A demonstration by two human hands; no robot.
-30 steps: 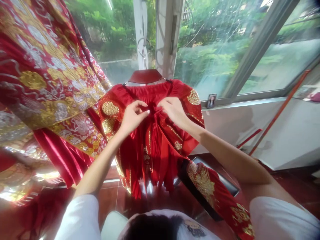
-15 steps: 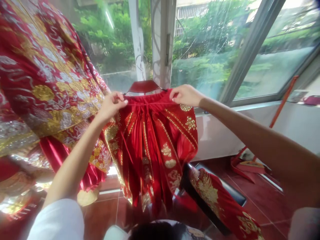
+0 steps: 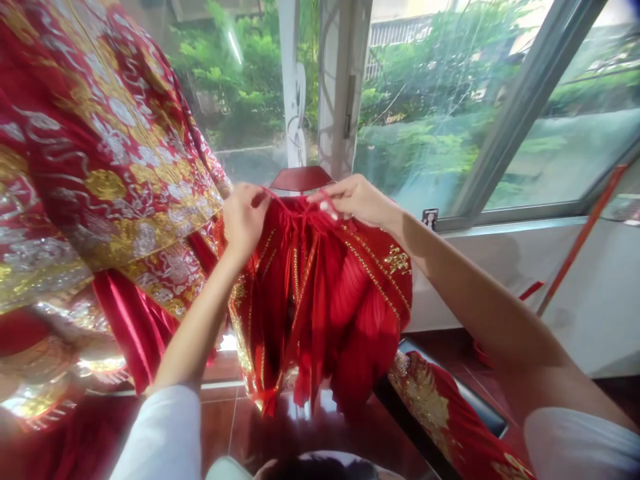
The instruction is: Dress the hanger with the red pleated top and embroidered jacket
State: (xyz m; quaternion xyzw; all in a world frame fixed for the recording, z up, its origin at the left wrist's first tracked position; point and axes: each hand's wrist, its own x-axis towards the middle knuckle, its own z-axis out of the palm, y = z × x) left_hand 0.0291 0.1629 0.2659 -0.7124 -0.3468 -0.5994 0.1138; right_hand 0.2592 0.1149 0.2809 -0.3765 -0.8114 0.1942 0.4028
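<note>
A red pleated skirt (image 3: 345, 287) with gold trim hangs in front of me from a dark red hanger (image 3: 301, 179). My left hand (image 3: 246, 219) is closed at the left end of its waistband, pinching a thin red drawstring (image 3: 281, 200). Near the middle right of the waistband, my right hand (image 3: 353, 202) pinches the other part of that drawstring. Where the two parts meet at the center, a crossing or loop shows, but its exact form is too small to tell. The fingertips of my left hand are partly hidden.
An embroidered red, gold and silver garment (image 3: 125, 153) hangs close on the left. Behind the skirt stand window frames (image 3: 337, 87). Another red and gold embroidered cloth (image 3: 440, 407) lies over a black seat (image 3: 480, 400) at lower right. An orange-red pole (image 3: 583, 240) leans by the wall.
My hands have come closer together; before, the drawstring was stretched straight across the waistband between them. The skirt's lower folds have shifted, and the view has turned slightly left.
</note>
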